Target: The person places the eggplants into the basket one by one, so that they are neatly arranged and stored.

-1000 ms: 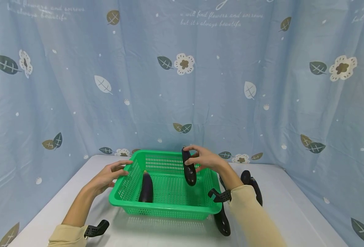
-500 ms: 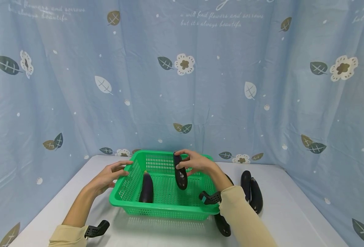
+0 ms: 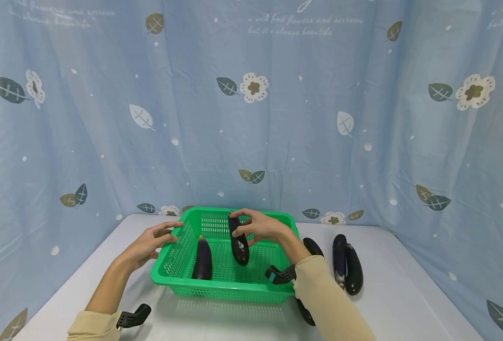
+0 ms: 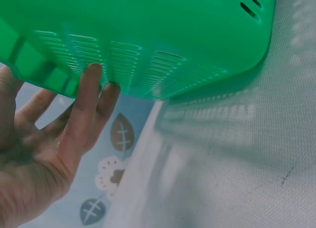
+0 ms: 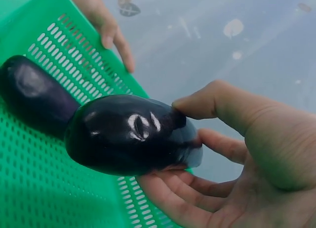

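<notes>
My right hand (image 3: 261,226) holds a dark, glossy eggplant (image 3: 239,246) by its upper end, thumb and fingers on either side. The eggplant hangs tilted inside the green plastic basket (image 3: 230,287), above its floor. In the right wrist view the rounded end of this eggplant (image 5: 123,134) points into the basket. Another eggplant (image 3: 202,260) lies inside along the left wall. My left hand (image 3: 150,242) holds the basket's left rim; in the left wrist view its fingers (image 4: 89,97) touch the outer wall from below the rim.
Two eggplants lie side by side on the white table to the right, one (image 3: 339,258) touching the other (image 3: 354,272). Another eggplant (image 3: 313,246) lies beside the basket's right wall, and one (image 3: 306,312) is partly hidden by my right sleeve. A blue printed curtain (image 3: 251,132) hangs behind.
My right hand has carried the eggplant left and slightly down, toward the middle of the basket. My left hand and the basket have stayed in place.
</notes>
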{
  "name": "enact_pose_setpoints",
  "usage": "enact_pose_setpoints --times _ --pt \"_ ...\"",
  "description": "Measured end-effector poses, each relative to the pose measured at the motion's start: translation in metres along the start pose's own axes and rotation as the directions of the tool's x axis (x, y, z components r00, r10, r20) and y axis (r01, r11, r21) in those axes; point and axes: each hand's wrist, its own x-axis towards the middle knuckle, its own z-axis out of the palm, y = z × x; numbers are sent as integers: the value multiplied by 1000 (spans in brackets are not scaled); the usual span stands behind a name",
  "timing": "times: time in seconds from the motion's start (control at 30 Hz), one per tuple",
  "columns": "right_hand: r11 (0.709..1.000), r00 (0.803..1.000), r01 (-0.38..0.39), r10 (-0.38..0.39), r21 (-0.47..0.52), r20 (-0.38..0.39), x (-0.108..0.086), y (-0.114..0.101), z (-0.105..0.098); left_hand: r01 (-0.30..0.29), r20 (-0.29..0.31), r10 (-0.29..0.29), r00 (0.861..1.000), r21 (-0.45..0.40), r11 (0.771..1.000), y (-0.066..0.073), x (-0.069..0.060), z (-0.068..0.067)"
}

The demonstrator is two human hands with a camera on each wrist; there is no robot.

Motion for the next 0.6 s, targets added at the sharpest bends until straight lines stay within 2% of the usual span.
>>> enact_pose_setpoints --times 0.6 --pt "999 998 -36 36 10 60 16 -11 22 -5 -2 5 1000 21 1000 1 0 -2"
